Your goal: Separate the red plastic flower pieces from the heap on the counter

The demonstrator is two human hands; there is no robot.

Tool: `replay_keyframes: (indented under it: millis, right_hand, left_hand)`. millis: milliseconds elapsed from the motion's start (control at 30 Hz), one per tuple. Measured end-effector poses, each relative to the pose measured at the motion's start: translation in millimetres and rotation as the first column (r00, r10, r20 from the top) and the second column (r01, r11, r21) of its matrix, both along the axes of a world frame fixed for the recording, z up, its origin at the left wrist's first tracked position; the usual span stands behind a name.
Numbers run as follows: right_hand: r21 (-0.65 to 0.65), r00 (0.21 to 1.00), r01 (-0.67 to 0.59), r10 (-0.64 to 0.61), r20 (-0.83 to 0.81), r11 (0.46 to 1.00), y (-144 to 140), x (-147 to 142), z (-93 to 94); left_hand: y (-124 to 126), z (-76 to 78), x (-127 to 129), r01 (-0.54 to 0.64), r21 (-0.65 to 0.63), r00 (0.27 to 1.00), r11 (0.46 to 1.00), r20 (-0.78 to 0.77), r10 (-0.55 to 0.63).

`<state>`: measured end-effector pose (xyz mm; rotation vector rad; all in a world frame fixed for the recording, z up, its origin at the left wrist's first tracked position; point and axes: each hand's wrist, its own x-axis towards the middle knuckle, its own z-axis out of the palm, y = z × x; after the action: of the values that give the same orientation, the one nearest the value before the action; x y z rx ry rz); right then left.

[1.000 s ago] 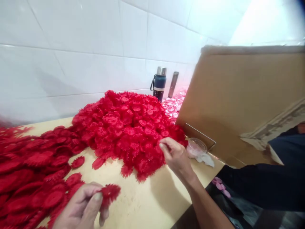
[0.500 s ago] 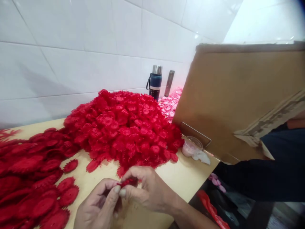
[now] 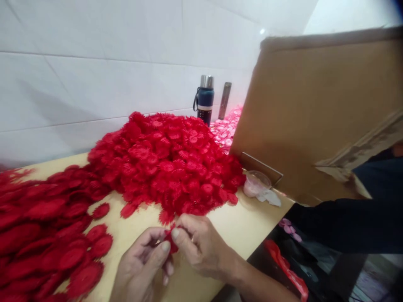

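Between my two hands is a small red fabric flower (image 3: pixel 172 241), pinched from both sides near the table's front edge. My left hand (image 3: pixel 143 262) grips it with thumb and fingers; the thumb lies along its left side. From the right, my right hand (image 3: pixel 201 245) closes thumb and forefinger on its upper edge. Just beyond my hands rises a big heap of red fabric flowers (image 3: pixel 166 161) with fringed edges. To the left spreads a lower pile of larger, flatter red fringed discs (image 3: pixel 40 235), a few lying apart on the tabletop.
A blue bottle (image 3: pixel 205 98) and a dark upright strip (image 3: pixel 224 100) stand by the tiled wall, near pink petals (image 3: pixel 225 128). A cardboard panel (image 3: pixel 315 113) stands at right, with a clear plastic cup (image 3: pixel 256 182) before it. A person in dark clothing (image 3: pixel 333 226) is beyond.
The view has shifted slightly. My hands have turned the red flower more upright, and my right thumb has moved up onto its upper edge.
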<state>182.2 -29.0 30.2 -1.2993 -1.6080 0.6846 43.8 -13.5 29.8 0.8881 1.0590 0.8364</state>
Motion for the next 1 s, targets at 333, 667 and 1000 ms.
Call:
replay_keyframes:
  millis: [333,667,1000]
  right_hand:
    - [-0.031,0.998,-0.051,0.050,-0.043,0.998,-9,-1,-7.6]
    - [0.351,0.984,0.119,-0.157,0.081,0.929,-13,-4,-14.9]
    - [0.214,0.999,0.023,-0.015,-0.040,0.977,-17,-6,-9.0]
  left_hand:
    - [-7,2.1,5,0.011,-0.128,0.958,0.992,0.285,0.026]
    - [-12,0.7,5,-0.093,-0.005,0.964,0.996,0.251,0.091]
    - [-16,-2.1,2,-0.037,-0.002,0.969,0.999,0.243,0.036]
